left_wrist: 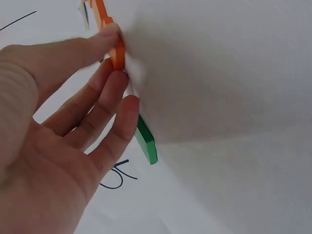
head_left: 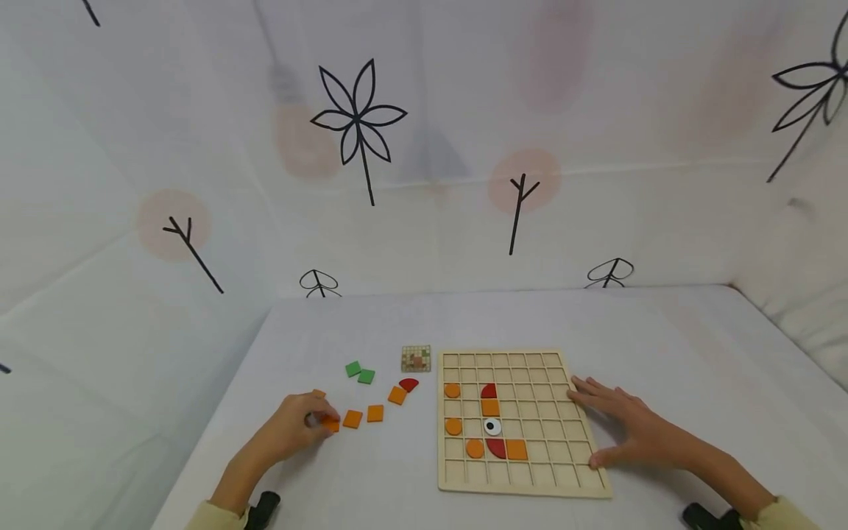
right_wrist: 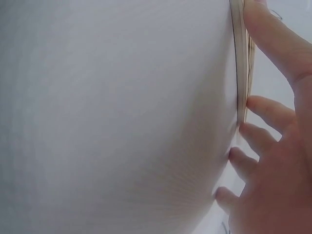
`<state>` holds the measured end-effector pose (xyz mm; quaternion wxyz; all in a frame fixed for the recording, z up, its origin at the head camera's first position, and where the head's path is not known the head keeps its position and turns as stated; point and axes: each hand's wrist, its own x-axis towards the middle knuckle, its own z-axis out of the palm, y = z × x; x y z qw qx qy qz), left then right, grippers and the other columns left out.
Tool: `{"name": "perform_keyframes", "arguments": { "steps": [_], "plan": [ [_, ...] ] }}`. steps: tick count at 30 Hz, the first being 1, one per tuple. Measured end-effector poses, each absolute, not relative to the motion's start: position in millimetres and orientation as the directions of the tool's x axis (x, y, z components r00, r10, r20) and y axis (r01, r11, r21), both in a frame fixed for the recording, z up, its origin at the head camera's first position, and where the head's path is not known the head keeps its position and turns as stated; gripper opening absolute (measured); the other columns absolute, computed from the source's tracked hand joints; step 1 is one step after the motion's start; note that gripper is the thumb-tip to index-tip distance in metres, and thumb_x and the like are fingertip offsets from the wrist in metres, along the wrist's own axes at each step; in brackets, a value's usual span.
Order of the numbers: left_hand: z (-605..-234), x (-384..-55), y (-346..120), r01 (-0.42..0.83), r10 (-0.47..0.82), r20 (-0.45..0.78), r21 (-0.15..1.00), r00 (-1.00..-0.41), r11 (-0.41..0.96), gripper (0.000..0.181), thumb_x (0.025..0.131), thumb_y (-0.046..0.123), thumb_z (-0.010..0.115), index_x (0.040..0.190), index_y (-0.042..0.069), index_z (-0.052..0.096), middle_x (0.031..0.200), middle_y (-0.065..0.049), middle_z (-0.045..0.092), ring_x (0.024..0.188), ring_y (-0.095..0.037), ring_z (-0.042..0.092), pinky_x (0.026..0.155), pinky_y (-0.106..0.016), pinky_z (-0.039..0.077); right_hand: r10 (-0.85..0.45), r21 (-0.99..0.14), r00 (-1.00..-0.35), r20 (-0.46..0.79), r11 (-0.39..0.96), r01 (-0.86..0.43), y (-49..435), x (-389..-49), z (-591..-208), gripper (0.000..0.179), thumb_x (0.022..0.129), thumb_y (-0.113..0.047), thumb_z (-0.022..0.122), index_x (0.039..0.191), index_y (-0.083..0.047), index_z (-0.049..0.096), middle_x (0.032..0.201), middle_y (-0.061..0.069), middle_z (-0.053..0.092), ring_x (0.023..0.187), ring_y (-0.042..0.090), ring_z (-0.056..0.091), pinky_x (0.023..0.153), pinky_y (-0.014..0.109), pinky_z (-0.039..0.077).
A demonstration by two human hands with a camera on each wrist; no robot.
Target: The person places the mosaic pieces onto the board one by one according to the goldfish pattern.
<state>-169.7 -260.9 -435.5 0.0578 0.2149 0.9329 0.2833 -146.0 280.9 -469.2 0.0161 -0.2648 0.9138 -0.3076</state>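
Observation:
My left hand [head_left: 297,425] pinches an orange square tile [head_left: 332,425] between thumb and fingertips, low over the white table. In the left wrist view the orange tile [left_wrist: 118,56] stands edge-on between them, and a green tile [left_wrist: 147,141] shows beyond the fingers. With fingers spread, my right hand [head_left: 639,430] rests at the right side of a wooden grid board [head_left: 550,419], thumb and fingertips touching its edge. The right wrist view shows the thumb on the board's edge [right_wrist: 240,63]. Orange circles, orange squares, red quarter pieces and a round eye piece [head_left: 492,427] lie in the board's cells.
Between left hand and board lie loose orange squares [head_left: 375,413] and a red piece [head_left: 408,384]. Two green squares [head_left: 366,376] are farther back. A small patterned card [head_left: 416,358] lies by the board's far left corner. White cloth walls [head_left: 437,235] enclose the table's back and sides.

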Motion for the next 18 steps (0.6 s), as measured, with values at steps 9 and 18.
{"name": "perform_keyframes", "arguments": {
  "steps": [9,18],
  "plan": [
    [-437,-169,-255,0.368,0.402,0.049,0.516,-0.914,0.774,0.012,0.075,0.008,0.077,0.085,0.013,0.072,0.079,0.008,0.062,0.071,-0.010,0.052,0.062,-0.023,0.045,-0.487,-0.588,-0.866,0.114,0.670,-0.454,281,-145,-467,0.090,0.067,-0.054,0.077,0.142,-0.017,0.044,0.150,0.014,0.031,0.135,-0.011,0.003,0.112,0.041,-0.003],
    [-430,-167,-244,0.417,0.424,0.126,0.560,-0.897,0.716,0.016,0.078,0.011,0.076,0.093,0.011,0.072,0.085,0.009,0.064,0.077,-0.011,0.055,0.064,-0.025,0.050,-0.479,-0.590,-0.872,0.101,0.677,-0.440,278,-144,-466,0.091,0.065,-0.055,0.077,0.141,-0.016,0.046,0.150,0.016,0.031,0.136,-0.009,0.004,0.112,0.037,-0.003]
  ]
}}
